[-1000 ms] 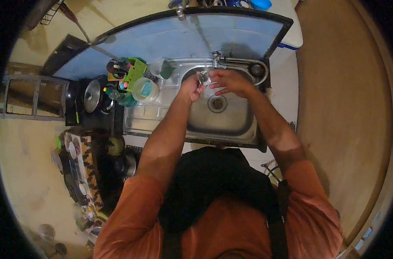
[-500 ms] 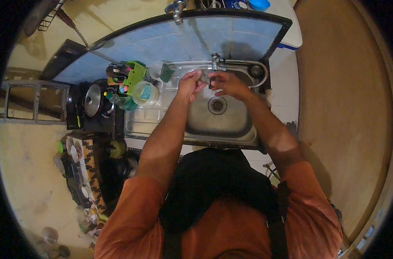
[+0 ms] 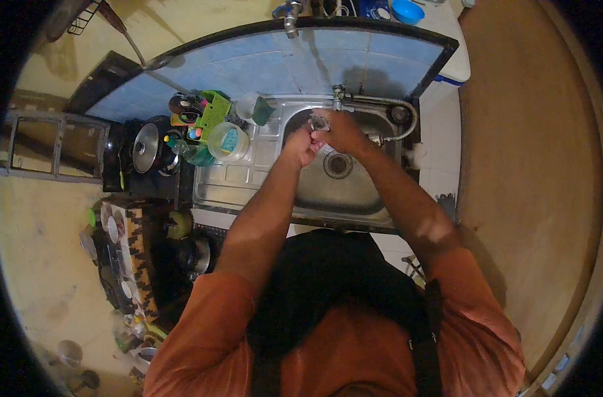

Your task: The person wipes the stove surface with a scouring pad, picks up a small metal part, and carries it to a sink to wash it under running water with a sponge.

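Over the back left of the steel sink, both hands meet around a small shiny greyish thing, perhaps glass or clear plastic; its kind cannot be made out. My left hand is closed, its fingers curled about the lower side of that thing. My right hand closes on it from the right, and its fingers overlap the left ones. Just behind the right hand is the tap. In the basin below them lies the round drain.
Left of the basin, on the ribbed drainboard, stand a pale tub with a blue sponge, a green basket of utensils and a green scouring pad. A lidded pan is farther left. A hose curves at the right.
My hands, apart with the thing between them and a dark piece at the right fingers, have come together. The right fingers have closed. The whole view has shifted slightly.
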A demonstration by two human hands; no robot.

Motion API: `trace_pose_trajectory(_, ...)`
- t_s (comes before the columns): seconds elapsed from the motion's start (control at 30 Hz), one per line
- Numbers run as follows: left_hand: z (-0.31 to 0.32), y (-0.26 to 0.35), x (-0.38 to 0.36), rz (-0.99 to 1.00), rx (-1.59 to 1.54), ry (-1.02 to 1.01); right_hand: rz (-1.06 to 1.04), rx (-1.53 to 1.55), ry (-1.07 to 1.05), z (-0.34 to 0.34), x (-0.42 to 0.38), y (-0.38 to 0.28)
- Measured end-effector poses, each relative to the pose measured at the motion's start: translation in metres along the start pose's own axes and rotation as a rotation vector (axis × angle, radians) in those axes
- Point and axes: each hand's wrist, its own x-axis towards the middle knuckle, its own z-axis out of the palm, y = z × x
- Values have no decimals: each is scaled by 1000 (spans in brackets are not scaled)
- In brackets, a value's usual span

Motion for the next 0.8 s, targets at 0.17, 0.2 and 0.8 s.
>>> trace_pose_trajectory(0.17,54,-14,-35,263,235,172,-124,-83,133,4,2,15)
trace_pose_trajectory(0.2,46,-18,-32,306,385,147,76,8,43,-4,3,7)
trace_pose_trajectory(0.8,38,-24,21,351,2045,34,-485,-321,544,-154,59,-190)
